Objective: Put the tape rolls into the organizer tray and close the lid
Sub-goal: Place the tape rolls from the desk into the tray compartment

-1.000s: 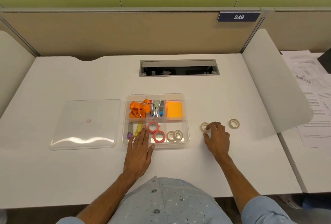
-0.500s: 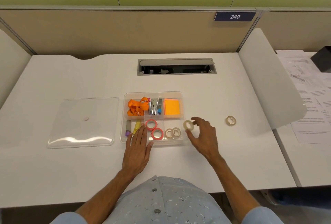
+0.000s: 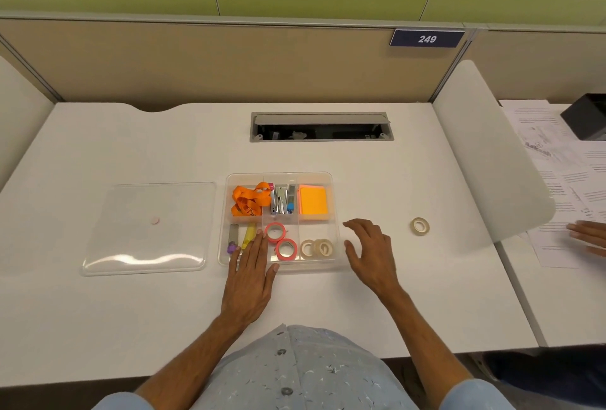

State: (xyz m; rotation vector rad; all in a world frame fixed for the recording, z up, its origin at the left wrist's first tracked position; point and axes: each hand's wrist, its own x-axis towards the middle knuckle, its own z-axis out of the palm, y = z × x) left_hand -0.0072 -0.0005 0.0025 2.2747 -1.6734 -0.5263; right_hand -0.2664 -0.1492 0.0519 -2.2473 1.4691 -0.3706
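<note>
White desk (image 3: 131, 311) under a cubicle wall: left hand (image 3: 249, 281) lies flat, fingers spread, steadying the tray (image 3: 278, 176); right hand (image 3: 370, 254) hangs open and empty beside the beige rolls (image 3: 316, 248); one roll (image 3: 420, 226) waits well apart, lid (image 3: 147, 229) off

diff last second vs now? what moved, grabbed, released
The right hand picked a beige tape roll off the table, carried it left and let it go in the organizer tray, in the near right compartment, which now holds three beige rolls. That hand is now open and empty beside the tray. Unchanged: left hand flat on the tray's near edge, lid off to the left, one roll left on the table.
</note>
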